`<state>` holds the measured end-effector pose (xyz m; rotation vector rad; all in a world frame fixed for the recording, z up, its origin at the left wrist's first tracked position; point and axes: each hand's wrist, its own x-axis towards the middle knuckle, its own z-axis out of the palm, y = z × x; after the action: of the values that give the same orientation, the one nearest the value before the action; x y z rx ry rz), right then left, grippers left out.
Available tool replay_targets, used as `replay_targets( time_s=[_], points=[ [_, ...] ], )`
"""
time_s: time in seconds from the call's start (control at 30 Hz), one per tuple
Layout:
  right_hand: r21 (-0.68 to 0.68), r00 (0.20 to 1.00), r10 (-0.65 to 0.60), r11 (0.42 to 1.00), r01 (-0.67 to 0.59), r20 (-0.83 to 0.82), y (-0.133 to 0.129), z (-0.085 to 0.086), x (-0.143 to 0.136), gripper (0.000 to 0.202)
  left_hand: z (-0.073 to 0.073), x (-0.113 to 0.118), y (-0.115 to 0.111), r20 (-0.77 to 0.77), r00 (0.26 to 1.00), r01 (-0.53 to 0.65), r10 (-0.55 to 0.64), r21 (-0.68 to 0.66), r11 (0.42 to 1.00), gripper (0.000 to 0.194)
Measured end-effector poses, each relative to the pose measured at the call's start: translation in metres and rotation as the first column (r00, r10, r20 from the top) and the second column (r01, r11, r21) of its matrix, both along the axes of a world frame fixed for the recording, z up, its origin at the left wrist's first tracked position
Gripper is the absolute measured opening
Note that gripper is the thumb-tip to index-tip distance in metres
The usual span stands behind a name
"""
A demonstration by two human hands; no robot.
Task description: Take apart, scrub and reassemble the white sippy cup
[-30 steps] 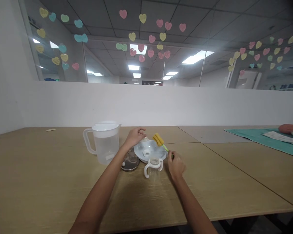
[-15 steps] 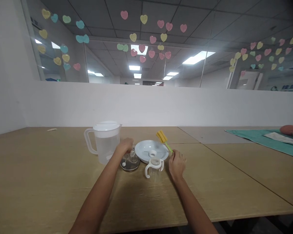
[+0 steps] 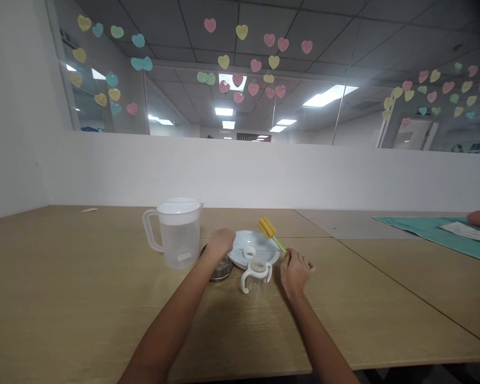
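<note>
Brush (image 3: 271,233), yellow sponge head (image 3: 266,227), green handle (image 3: 280,245)

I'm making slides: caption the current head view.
Right hand holding a yellow sponge brush; bowl, two-handled cup and pitcher on the table.

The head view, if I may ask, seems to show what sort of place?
Probably a training room or shared workroom in an office-like building: it has a long wooden table, heart-shaped notes on the glass, and panel lights visible in that glass.
</note>
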<state>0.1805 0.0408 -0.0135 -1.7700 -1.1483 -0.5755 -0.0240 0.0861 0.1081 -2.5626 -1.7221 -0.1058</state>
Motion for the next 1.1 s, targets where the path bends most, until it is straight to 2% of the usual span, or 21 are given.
replay_targets(
  time_s=[0.13,0.27,0.33,0.4,0.5,0.57,0.67,0.7,0.73,0.77,0.83,0.93,1.0,1.07,1.1],
  points=[
    [-0.006,1.0,0.006,1.0,-0.006,0.007,-0.001,0.0,0.0,0.032,-0.01,0.019,-0.002,0.111,0.981,0.159,-0.16,0.023,0.987,0.024],
    [0.001,1.0,0.004,1.0,-0.004,0.019,-0.001,0.0,0.0,0.032,-0.03,0.027,0.004,0.203,0.967,0.154,-0.154,0.014,0.988,0.036],
    [0.024,1.0,0.014,1.0,-0.015,0.022,-0.001,0.001,0.0,0.032,-0.035,0.025,0.01,0.269,0.953,0.133,-0.137,0.032,0.991,0.039],
    [0.067,0.999,0.033,0.997,-0.035,0.028,-0.002,0.001,0.0,0.032,-0.032,0.023,0.014,0.358,0.924,0.118,-0.135,0.069,0.991,0.038],
    [0.137,0.991,0.096,0.985,-0.108,0.088,-0.006,0.003,-0.001,0.03,-0.018,0.022,0.016,0.491,0.859,0.102,-0.149,0.121,0.987,0.035],
    [0.179,0.983,0.126,0.972,-0.149,0.134,-0.008,0.003,-0.001,0.029,-0.005,0.023,0.014,0.644,0.747,0.115,-0.168,0.124,0.986,0.032],
    [0.22,0.981,0.117,0.964,-0.15,0.154,-0.01,0.004,-0.001,0.029,0.007,0.022,0.009,0.895,0.41,0.182,-0.177,0.11,0.977,0.032],
    [0.22,0.98,0.121,0.963,-0.155,0.159,-0.011,0.003,-0.001,0.028,0.01,0.021,0.007,0.929,0.327,0.198,-0.172,0.111,0.974,0.032],
    [0.213,0.977,0.134,0.962,-0.168,0.166,-0.011,0.003,-0.001,0.028,0.011,0.02,0.006,0.939,0.299,0.201,-0.172,0.115,0.973,0.032],
    [0.201,0.973,0.154,0.961,-0.188,0.171,-0.012,0.003,-0.001,0.029,0.012,0.019,0.004,0.934,0.311,0.193,-0.177,0.12,0.974,0.032],
    [0.177,0.966,0.198,0.958,-0.227,0.167,-0.014,0.003,-0.002,0.03,0.014,0.015,0.001,0.887,0.422,0.133,-0.189,0.146,0.98,0.032],
    [0.147,0.951,0.263,0.947,-0.286,0.161,-0.018,0.005,-0.005,0.032,0.022,0.005,-0.004,0.715,0.673,-0.007,-0.19,0.262,0.965,0.031],
    [0.144,0.944,0.284,0.94,-0.308,0.165,-0.019,0.006,-0.007,0.032,0.029,-0.004,-0.008,0.518,0.847,-0.043,-0.119,0.29,0.956,0.029],
    [0.153,0.945,0.282,0.94,-0.306,0.165,-0.02,0.006,-0.008,0.032,0.035,-0.016,-0.01,0.292,0.956,-0.024,-0.035,0.197,0.98,0.027],
    [0.16,0.947,0.276,0.94,-0.301,0.163,-0.02,0.007,-0.008,0.031,0.036,-0.021,-0.011,0.217,0.976,-0.014,-0.014,0.128,0.992,0.023]
  ],
)
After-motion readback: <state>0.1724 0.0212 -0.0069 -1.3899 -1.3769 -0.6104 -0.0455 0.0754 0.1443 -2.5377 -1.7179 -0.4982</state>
